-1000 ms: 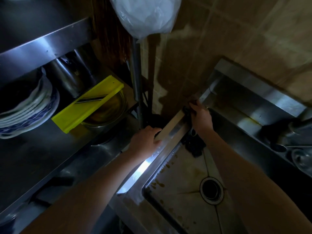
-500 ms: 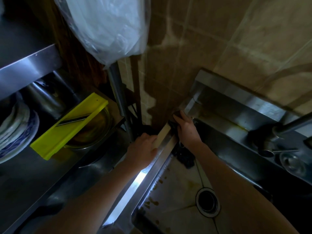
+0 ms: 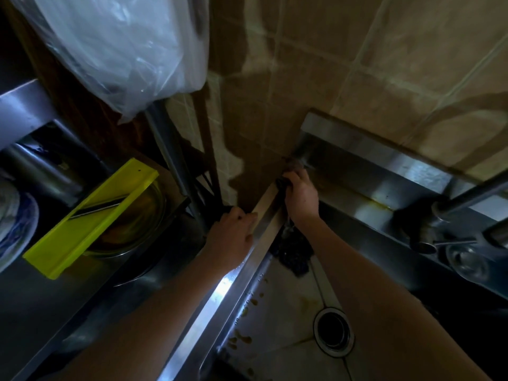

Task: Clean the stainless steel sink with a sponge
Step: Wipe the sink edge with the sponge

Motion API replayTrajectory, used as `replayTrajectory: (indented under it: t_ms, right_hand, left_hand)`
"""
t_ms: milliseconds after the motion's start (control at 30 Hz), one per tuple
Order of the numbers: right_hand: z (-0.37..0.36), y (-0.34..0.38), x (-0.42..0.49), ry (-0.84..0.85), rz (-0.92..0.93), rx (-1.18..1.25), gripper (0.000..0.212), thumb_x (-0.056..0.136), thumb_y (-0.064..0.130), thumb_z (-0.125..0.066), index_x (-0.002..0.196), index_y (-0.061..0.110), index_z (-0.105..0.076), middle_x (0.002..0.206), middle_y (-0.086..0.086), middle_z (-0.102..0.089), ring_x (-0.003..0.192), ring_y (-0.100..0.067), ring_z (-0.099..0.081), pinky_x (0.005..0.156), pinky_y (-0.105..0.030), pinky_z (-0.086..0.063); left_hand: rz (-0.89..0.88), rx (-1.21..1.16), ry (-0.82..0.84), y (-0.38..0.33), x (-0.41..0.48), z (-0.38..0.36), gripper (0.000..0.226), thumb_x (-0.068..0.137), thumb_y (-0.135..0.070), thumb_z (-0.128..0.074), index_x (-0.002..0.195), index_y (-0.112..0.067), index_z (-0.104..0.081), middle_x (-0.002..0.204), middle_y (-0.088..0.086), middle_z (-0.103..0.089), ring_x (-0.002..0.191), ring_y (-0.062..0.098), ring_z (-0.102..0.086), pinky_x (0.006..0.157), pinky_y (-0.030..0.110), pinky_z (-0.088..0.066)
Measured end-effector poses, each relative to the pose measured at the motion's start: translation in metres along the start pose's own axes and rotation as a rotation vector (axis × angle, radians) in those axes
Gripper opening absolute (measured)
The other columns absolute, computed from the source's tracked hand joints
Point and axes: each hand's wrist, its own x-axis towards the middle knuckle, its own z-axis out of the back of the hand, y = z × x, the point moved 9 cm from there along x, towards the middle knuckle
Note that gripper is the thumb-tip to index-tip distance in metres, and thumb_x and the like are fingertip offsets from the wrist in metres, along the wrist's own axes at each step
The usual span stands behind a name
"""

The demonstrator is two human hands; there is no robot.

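Note:
The stainless steel sink [image 3: 277,306] has brown stains on its floor and a round drain [image 3: 333,329]. My right hand [image 3: 301,199] grips a dark sponge [image 3: 281,184] and presses it on the sink's left rim [image 3: 264,224] near the back corner by the wall. The sponge is mostly hidden under my fingers. My left hand [image 3: 233,232] rests on the outer side of the same rim, fingers curled over its edge. A dark wet clump [image 3: 292,251] lies in the basin's back left corner under my right wrist.
A faucet [image 3: 461,202] reaches in from the right over the back ledge, beside a small steel strainer [image 3: 464,259]. Left of the sink, a shelf holds a yellow slicer [image 3: 90,218] on a glass bowl, plates [image 3: 13,232] and a pot. A plastic bag [image 3: 121,48] hangs above.
My right hand has slid the sponge further along the rim toward the back wall corner. My left hand stays on the rim. The camera has tilted up and to the left.

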Motion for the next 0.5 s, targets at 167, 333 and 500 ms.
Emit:
replayTrajectory:
  t_ms: [167, 333, 500]
  right_hand:
    - [0.002, -0.019, 0.013, 0.024, -0.161, -0.006, 0.034, 0.095, 0.009, -0.044, 0.126, 0.011, -0.058, 0.136, -0.008, -0.052, 0.124, -0.027, -0.050, 0.100, -0.038, -0.047]
    - [-0.016, -0.016, 0.000, 0.179, -0.011, -0.331, 0.052, 0.098, 0.026, -0.041, 0.146, 0.011, -0.031, 0.153, -0.012, -0.031, 0.141, -0.033, -0.026, 0.114, -0.041, -0.028]
    - [-0.015, -0.025, -0.005, 0.218, -0.029, -0.367, 0.056, 0.097, 0.017, -0.041, 0.149, 0.012, -0.021, 0.156, -0.011, -0.024, 0.144, -0.029, -0.020, 0.116, -0.041, -0.024]
  left_hand:
    - [-0.069, 0.110, 0.008, -0.009, 0.018, -0.005, 0.040, 0.088, -0.017, -0.049, 0.128, -0.020, -0.045, 0.135, 0.003, -0.042, 0.110, 0.032, -0.050, 0.086, 0.044, -0.048]
    - [-0.115, 0.117, -0.015, -0.017, 0.031, -0.007, 0.044, 0.084, -0.014, -0.048, 0.128, -0.018, -0.046, 0.143, 0.001, -0.040, 0.114, 0.033, -0.051, 0.087, 0.044, -0.047]
    - [-0.107, 0.116, 0.006, -0.016, 0.042, -0.013, 0.045, 0.084, -0.014, -0.049, 0.129, -0.017, -0.043, 0.141, 0.004, -0.040, 0.116, 0.033, -0.050, 0.088, 0.044, -0.044]
